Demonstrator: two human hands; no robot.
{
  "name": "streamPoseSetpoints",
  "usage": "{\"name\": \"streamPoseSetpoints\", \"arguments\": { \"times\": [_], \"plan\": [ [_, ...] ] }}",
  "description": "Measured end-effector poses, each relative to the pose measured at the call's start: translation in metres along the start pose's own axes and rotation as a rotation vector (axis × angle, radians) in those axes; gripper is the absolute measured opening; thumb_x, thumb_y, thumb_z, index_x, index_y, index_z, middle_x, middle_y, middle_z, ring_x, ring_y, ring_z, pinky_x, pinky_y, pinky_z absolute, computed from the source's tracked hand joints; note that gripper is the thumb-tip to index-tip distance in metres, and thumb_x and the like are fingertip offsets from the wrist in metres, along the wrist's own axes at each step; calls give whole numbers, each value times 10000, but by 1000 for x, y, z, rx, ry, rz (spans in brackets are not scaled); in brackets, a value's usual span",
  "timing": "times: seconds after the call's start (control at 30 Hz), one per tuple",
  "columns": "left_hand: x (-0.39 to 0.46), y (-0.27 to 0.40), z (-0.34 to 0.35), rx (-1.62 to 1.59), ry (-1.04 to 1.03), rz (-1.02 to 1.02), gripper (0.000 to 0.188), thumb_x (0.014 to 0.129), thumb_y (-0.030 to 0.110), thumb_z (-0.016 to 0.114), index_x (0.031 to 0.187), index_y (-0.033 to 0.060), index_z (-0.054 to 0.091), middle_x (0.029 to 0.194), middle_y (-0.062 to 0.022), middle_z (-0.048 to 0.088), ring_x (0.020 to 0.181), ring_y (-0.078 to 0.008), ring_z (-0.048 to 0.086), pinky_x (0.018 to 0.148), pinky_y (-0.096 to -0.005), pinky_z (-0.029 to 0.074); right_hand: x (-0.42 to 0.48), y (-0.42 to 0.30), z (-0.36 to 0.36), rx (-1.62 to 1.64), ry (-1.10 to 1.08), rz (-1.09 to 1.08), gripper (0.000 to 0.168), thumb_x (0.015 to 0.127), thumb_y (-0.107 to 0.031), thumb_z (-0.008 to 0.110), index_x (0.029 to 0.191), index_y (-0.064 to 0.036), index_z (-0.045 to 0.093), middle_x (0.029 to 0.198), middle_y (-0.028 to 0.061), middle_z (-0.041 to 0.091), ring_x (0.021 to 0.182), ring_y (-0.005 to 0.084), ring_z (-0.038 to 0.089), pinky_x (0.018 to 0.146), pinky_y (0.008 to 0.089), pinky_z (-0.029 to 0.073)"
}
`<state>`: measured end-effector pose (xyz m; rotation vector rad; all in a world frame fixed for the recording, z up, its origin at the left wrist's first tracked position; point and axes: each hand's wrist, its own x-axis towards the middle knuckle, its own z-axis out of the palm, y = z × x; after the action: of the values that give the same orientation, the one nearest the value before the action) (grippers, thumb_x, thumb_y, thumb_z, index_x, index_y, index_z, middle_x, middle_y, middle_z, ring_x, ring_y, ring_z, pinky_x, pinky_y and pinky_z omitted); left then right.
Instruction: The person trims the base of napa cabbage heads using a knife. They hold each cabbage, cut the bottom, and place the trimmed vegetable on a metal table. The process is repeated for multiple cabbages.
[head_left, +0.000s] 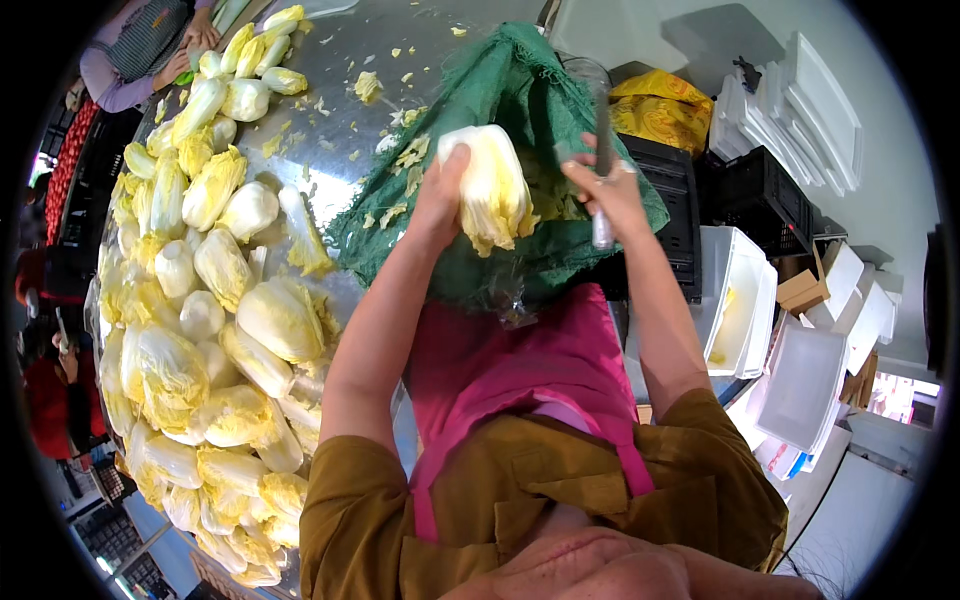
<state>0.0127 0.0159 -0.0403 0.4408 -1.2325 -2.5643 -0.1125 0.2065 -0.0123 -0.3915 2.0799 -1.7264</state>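
My left hand (442, 187) grips a napa cabbage (495, 184), its white base tipped away from me and its yellow leaf ends towards me. Beside it to the right, my right hand (611, 187) holds a knife (603, 135) by its pale handle, with the blade pointing away from me. The blade is somewhat blurred and apart from the cabbage. Under both hands spreads a green woven sack (465, 97), its mouth open, with leaf scraps on its cloth. To the left, many napa cabbages (281, 319) lie heaped on a metal table (337, 142).
Loose leaf scraps (367, 86) lie on the table. At the far left a person's hands (191, 49) work by the heap. Black crates (660, 202), a yellow bag (660, 109), white foam lids (817, 112) and white plastic bins (739, 304) stand at the right.
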Motion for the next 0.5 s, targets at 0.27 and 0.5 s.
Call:
{"name": "streamPoseSetpoints", "arguments": {
  "times": [0.27,0.5],
  "plan": [
    [-8,5,14,184,-119,19,406,948,246,544,1248,-17,464,1110,-111,591,972,-182,586,860,-327,478,4,-18,35,105,-424,123,404,768,-157,653,1132,0,576,689,3,542,518,58,480,415,209,358],
    [-1,-6,8,291,-77,117,431,941,247,570,1295,35,445,1134,-92,561,1032,-164,545,895,-301,458,0,-21,35,-19,-347,114,375,755,-151,621,1109,-30,589,700,-9,548,525,59,483,430,209,361]
  ]
}}
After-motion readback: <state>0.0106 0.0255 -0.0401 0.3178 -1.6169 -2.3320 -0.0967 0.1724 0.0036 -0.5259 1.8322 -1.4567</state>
